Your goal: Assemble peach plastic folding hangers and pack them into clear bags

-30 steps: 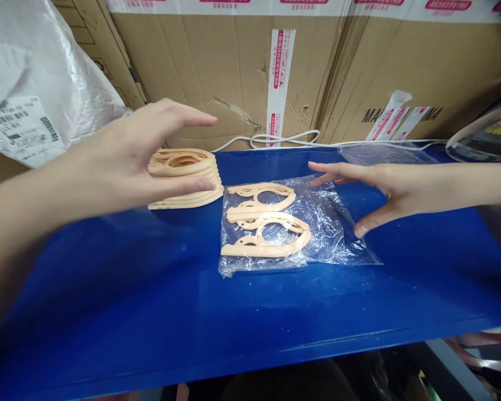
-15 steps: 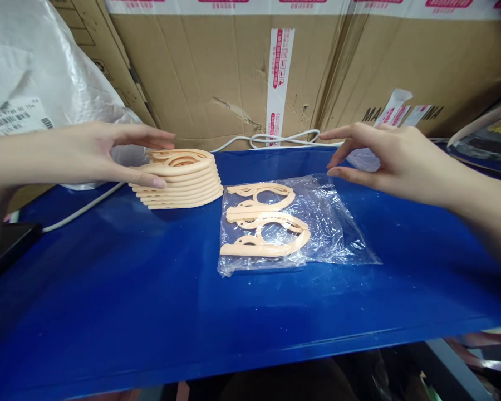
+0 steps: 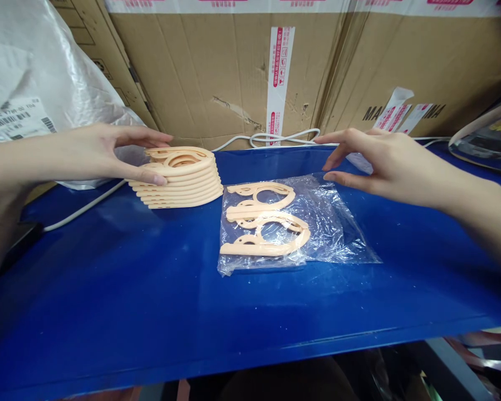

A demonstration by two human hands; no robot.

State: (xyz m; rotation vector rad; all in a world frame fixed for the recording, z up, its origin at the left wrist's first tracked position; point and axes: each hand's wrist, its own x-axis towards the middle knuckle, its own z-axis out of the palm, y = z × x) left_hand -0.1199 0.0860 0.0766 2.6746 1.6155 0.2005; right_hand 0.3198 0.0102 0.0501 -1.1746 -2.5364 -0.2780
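Observation:
A neat stack of peach-coloured plastic folding hangers (image 3: 192,181) stands on the blue tabletop at the left. My left hand (image 3: 104,153) straddles the stack's left end, with the thumb against the near side and the fingers over the far side. To the right of the stack, a clear plastic bag (image 3: 332,234) lies flat with a few more peach folding hangers (image 3: 281,248) in it. My right hand (image 3: 367,161) hovers above the bag's far right corner, fingers apart and holding nothing.
Large cardboard boxes (image 3: 217,72) rise behind the blue tabletop (image 3: 150,312), with a white cable (image 3: 242,139) along their base. A white plastic parcel (image 3: 45,67) leans at the back left. A dark object (image 3: 23,239) lies at the left edge, and a clear-sided object (image 3: 488,136) at the far right.
My right hand has shifted very slightly left. The hangers and the bag stay where they were, and my left hand remains at the stack.

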